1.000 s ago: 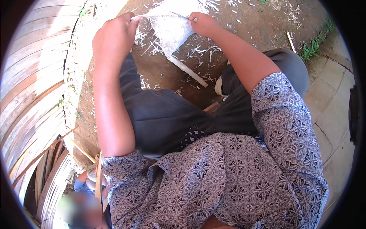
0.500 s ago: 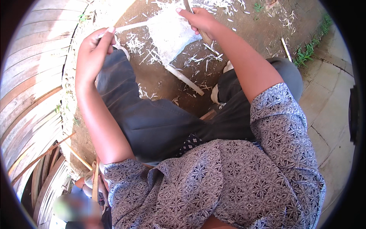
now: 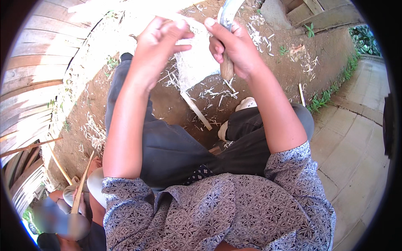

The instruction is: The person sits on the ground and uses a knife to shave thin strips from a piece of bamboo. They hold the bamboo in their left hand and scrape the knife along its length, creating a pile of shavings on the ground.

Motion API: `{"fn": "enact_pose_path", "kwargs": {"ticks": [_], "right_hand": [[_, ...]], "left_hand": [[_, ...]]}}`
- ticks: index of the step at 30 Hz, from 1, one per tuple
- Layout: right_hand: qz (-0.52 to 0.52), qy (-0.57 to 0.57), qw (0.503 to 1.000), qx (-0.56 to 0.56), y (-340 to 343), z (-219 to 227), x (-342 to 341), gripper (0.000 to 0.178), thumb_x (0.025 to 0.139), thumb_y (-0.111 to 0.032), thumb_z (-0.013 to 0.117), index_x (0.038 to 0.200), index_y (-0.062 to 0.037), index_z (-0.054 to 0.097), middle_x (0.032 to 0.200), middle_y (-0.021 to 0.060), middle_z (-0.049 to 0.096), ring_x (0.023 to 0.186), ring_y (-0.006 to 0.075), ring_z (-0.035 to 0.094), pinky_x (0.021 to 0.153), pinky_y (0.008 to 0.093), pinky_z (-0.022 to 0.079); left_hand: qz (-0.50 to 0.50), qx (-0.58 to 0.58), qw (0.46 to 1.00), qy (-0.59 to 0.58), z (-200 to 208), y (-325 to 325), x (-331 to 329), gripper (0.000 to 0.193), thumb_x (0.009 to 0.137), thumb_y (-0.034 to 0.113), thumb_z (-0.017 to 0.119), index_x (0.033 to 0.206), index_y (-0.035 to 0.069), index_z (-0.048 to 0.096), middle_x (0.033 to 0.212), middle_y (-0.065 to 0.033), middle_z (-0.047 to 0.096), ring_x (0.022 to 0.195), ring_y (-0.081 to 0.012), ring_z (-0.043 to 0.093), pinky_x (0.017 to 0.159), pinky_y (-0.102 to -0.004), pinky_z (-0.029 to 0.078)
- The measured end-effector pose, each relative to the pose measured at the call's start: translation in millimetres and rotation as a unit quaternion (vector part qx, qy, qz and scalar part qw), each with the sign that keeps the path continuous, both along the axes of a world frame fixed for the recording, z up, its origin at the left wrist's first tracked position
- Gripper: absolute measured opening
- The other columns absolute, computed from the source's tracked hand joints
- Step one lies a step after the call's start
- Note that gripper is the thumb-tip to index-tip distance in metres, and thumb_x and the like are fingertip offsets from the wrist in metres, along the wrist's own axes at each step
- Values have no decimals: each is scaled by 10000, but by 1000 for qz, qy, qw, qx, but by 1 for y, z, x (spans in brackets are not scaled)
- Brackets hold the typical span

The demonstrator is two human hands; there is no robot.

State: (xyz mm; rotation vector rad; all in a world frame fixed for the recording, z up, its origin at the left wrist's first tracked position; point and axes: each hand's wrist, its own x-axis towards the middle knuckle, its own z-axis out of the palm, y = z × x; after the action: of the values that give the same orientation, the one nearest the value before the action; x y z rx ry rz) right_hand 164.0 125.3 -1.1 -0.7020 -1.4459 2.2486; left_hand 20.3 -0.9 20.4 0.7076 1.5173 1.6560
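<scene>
1. 9–10 o'clock: row of weathered grey-brown wooden slats (image 3: 33, 71), bowed by the lens.
2. 8 o'clock: another person (image 3: 95, 186), partly in view, beside a long, flat, light-brown wooden strip (image 3: 81, 194) standing at a slant.
3. 11 o'clock: left hand (image 3: 161, 39), raised, motion-blurred. Fingers bent, some visibly apart; cannot tell through blur and glare whether they pinch anything thin.
4. 12 o'clock: crumpled white sheet (image 3: 197, 62) on brown soil, below and between the hands. Pale, straight wooden stick (image 3: 196, 111) runs from its lower edge toward 5 o'clock.
5. 1 o'clock: right hand (image 3: 234, 48), fingers clamped round the brown wooden handle of a knife with a curved, silver metal blade (image 3: 227, 19). Blade points toward 12–1 o'clock; handle butt toward 6.
6. 1 o'clock, farther right: thin, pale wood shavings (image 3: 259, 33), scattered on soil.
7. 3–4 o'clock: grey rectangular paving slabs (image 3: 335, 142).
</scene>
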Motion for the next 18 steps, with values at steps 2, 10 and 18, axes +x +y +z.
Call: {"fn": "enact_pose_path", "kwargs": {"ticks": [2, 10, 18], "right_hand": [[31, 13, 999, 23, -5, 5, 2, 294, 987, -325, 713, 889, -75, 592, 563, -19, 521, 485, 88, 534, 452, 255, 419], [-106, -8, 983, 148, 7, 6, 2, 389, 966, -412, 736, 904, -51, 603, 616, -8, 553, 508, 79, 539, 462, 245, 428], [-150, -99, 978, 106, 31, 1, 11, 466, 974, -489, 712, 927, -38, 609, 617, -45, 478, 506, 50, 472, 440, 209, 363]], "left_hand": [[-52, -2, 998, 44, 4, -1, 8, 319, 1069, 274, 595, 1237, 4, 622, 1206, -113, 663, 993, -210, 696, 864, -346, 599], [-16, 16, 998, 57, 3, -13, -8, 214, 1071, 237, 583, 1143, 39, 620, 1085, -53, 646, 924, -174, 682, 781, -353, 595], [22, 1, 998, 52, 2, -15, -9, 282, 1036, 259, 658, 1170, 15, 613, 1053, -66, 662, 835, -156, 685, 759, -311, 577]]}}
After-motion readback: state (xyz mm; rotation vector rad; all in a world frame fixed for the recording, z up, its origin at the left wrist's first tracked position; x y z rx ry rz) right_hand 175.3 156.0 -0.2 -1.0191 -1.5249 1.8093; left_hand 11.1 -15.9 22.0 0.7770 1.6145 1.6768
